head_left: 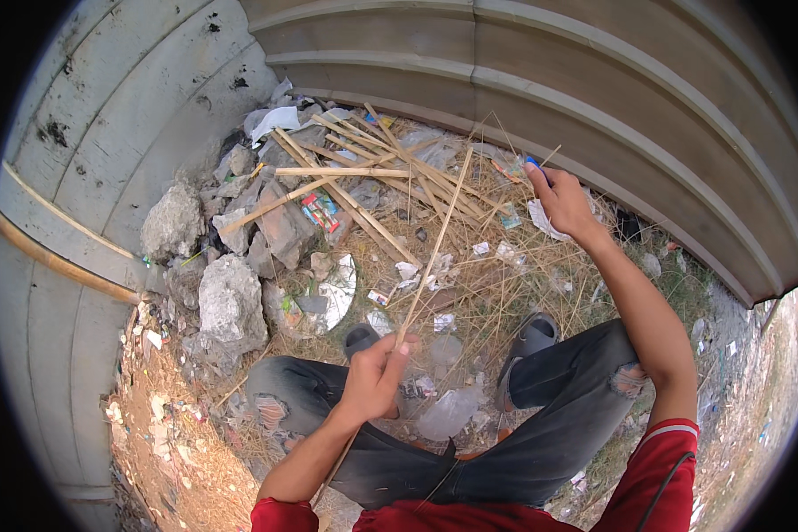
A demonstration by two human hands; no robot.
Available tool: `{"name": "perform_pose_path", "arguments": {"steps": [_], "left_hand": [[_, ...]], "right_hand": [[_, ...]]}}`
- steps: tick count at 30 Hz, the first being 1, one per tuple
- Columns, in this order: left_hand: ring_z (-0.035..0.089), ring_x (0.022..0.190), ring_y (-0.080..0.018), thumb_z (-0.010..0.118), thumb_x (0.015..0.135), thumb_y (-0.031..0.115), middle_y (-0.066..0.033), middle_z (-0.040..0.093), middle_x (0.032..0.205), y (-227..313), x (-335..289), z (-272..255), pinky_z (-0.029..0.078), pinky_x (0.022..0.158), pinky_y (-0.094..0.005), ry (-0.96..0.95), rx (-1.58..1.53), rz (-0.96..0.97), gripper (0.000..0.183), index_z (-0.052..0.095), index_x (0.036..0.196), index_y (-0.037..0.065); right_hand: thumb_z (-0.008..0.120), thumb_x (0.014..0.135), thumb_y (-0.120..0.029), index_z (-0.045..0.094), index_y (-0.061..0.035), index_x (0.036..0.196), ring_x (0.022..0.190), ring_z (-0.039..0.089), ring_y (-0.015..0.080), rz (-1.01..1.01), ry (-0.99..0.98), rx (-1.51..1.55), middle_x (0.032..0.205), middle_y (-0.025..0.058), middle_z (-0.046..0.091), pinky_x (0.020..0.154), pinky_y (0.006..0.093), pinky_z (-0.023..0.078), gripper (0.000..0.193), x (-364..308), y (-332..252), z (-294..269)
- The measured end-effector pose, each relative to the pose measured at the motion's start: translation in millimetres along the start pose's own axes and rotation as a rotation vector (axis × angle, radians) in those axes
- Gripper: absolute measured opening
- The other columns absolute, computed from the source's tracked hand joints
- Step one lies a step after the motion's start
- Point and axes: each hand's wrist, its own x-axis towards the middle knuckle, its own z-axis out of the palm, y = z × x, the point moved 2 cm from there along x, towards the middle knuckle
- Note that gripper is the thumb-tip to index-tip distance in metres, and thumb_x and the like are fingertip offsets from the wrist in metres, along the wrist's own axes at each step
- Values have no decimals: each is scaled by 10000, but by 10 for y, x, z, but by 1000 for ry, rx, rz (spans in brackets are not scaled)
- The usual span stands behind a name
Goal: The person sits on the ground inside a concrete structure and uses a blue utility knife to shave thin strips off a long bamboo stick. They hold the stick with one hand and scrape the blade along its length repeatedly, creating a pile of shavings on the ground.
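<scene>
Closed around a long thin wooden strip (440, 242) is my left hand (372, 379), low in front of my lap. The strip slants up and away to the right, and its lower end runs back under my left forearm. Farther off to the right, my right hand (562, 205) is wrapped round a small blue object (531, 162). Only its end shows at my thumb, so its kind is unclear. A thin pale sliver (552, 154) sticks up by that hand. Beyond the held strip lies a loose heap of similar wooden strips (341, 172).
Broken concrete lumps (230, 303) and rocks are piled at the left. Corrugated metal sheets (576, 66) enclose the far side, and a pale panel wall (142, 115) the left. Dry grass, paper scraps and a crumpled plastic bag (448, 414) litter the ground between my sandals (534, 335).
</scene>
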Motion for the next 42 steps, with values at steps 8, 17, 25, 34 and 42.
{"name": "perform_pose_path", "arguments": {"steps": [8, 17, 25, 34, 42], "left_hand": [[393, 542, -39, 518, 1069, 239, 45, 432, 574, -63, 133, 11, 313, 490, -288, 76, -55, 15, 318, 671, 1198, -8], [402, 590, -27, 543, 1066, 293, 66, 440, 624, -67, -122, 32, 317, 530, -250, -60, 113, 59, 344, 691, 1199, 13], [584, 488, -235, 563, 1040, 270, -141, 541, 568, 154, -125, -67, 441, 529, -377, -71, 136, 175, 357, 642, 1271, 9], [623, 988, -391, 676, 937, 209, -221, 610, 1183, 1001, -180, -738, 505, 867, -477, -95, 1068, 530, 716, 340, 1545, 33], [506, 1250, -419, 700, 899, 195, -238, 497, 1380, 748, 142, -1290, 426, 1062, -481, 181, 1054, 546, 675, 428, 1484, -6]], "right_hand": [[518, 1002, -539, 712, -29, 955, 789, 702, 454, -404, -594, -117, 798, 265, 704, 729, 555, 554, 547, -1285, -1448, 682], [462, 1027, -567, 722, 11, 944, 829, 683, 454, 79, 45, -232, 807, 263, 695, 778, 546, 520, 638, 154, -152, -30], [824, 792, -295, 699, -105, 1042, 697, 670, 313, -693, 115, -164, 976, 66, 691, 646, 423, 529, 338, -667, -1201, -340], [753, 669, -32, 722, -80, 926, 756, 668, 368, -531, 17, -430, 852, 126, 708, 649, 429, 523, 263, -787, -548, -937], [717, 859, -136, 726, -23, 882, 676, 640, 411, 214, 201, -388, 706, 225, 634, 650, 436, 487, 115, -2589, 2255, -1540]]}}
